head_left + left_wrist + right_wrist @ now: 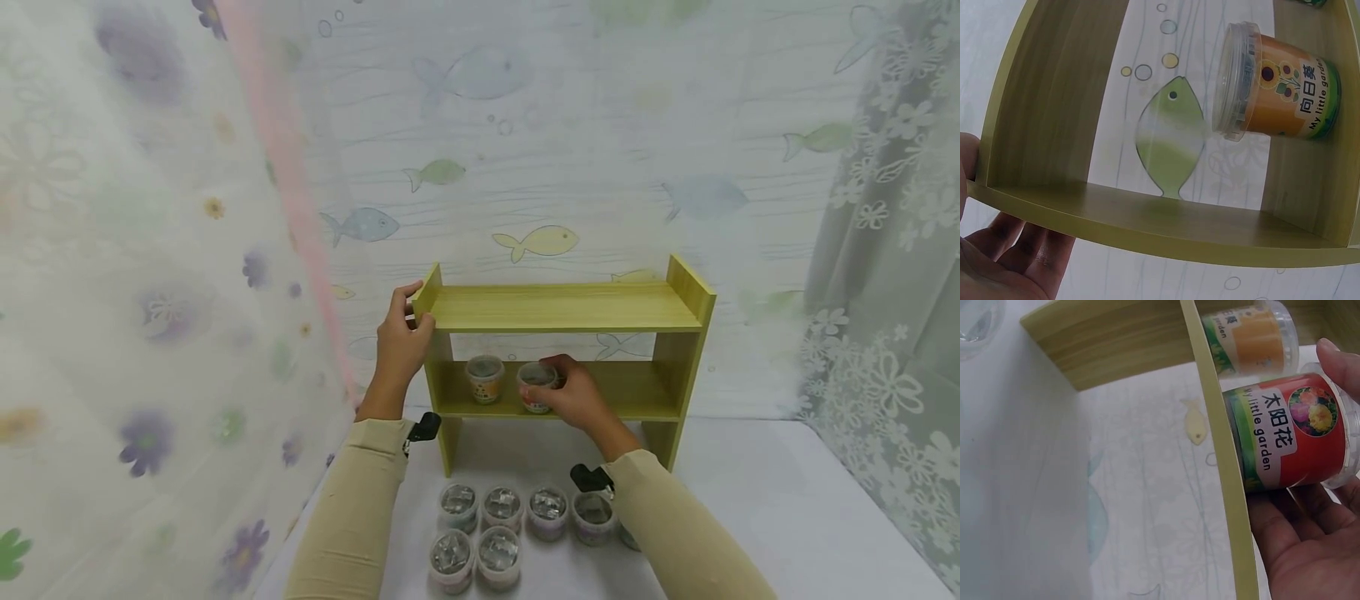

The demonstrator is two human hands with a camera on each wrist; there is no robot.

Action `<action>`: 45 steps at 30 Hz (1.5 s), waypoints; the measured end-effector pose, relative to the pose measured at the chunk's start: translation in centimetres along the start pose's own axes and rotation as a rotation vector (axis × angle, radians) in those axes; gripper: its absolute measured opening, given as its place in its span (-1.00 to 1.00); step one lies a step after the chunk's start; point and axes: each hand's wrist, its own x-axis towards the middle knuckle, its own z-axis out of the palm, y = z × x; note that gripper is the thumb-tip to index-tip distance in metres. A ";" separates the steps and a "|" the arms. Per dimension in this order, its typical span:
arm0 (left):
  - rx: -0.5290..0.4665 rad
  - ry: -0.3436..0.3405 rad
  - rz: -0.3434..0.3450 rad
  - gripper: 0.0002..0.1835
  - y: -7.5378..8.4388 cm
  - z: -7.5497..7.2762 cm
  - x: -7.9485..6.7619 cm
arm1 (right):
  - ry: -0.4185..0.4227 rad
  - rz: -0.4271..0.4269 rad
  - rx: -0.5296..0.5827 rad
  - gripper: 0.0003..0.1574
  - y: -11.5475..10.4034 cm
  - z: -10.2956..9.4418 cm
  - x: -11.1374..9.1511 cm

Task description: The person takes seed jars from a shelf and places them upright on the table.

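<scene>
A small yellow-green wooden shelf (562, 310) stands against the back. My left hand (402, 333) grips its left side panel near the top, with the fingers (1041, 250) on the panel's outer side. On the middle board sits a lidded plastic cup with an orange sunflower label (1291, 87). To its right, my right hand (577, 396) holds a second lidded cup, its red label (1291, 431) reading "My little garden". Thumb and fingers are on opposite sides of this cup. The cup is upright at the middle board, its base at the front edge.
In front of the shelf, several similar lidded cups (498, 557) stand in two rows on the white cloth (772, 500). The right sleeve (682, 525) partly hides one. A fish-patterned curtain (570, 167) hangs behind, and a floral curtain (150, 333) runs along the left.
</scene>
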 end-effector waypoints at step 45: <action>0.001 -0.019 0.000 -0.39 -0.3 -0.1 0.1 | 0.027 0.020 0.042 -0.15 -0.8 -0.5 -3.5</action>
